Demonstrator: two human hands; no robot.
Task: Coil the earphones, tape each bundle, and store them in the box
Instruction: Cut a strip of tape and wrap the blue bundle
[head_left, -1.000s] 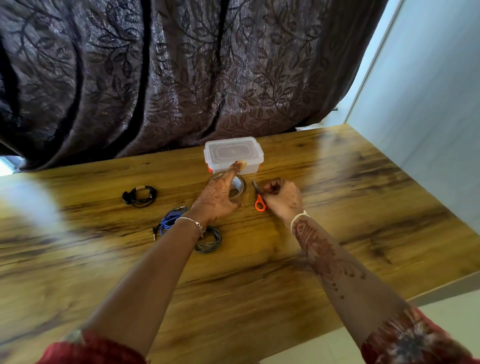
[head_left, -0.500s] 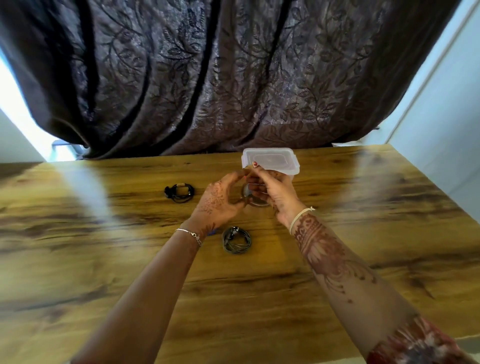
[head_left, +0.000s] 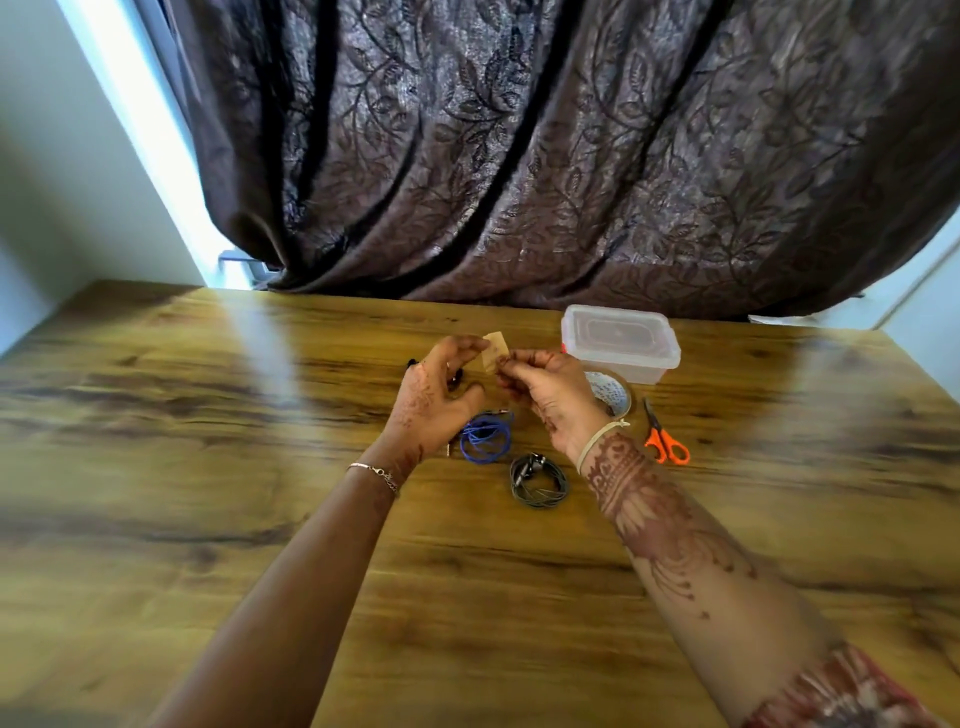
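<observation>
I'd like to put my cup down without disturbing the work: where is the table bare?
Bare wood lies left of the left hand, out to the left edge of the table, and right of the scissors and box. The near strip between the forearms is free. Crowded around the right hand: blue coil, grey coil, tape roll.

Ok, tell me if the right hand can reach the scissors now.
Probably yes: the scissors lie close beside the wrist of the right hand, nothing between. The hand pinches a tape piece, though.
</observation>
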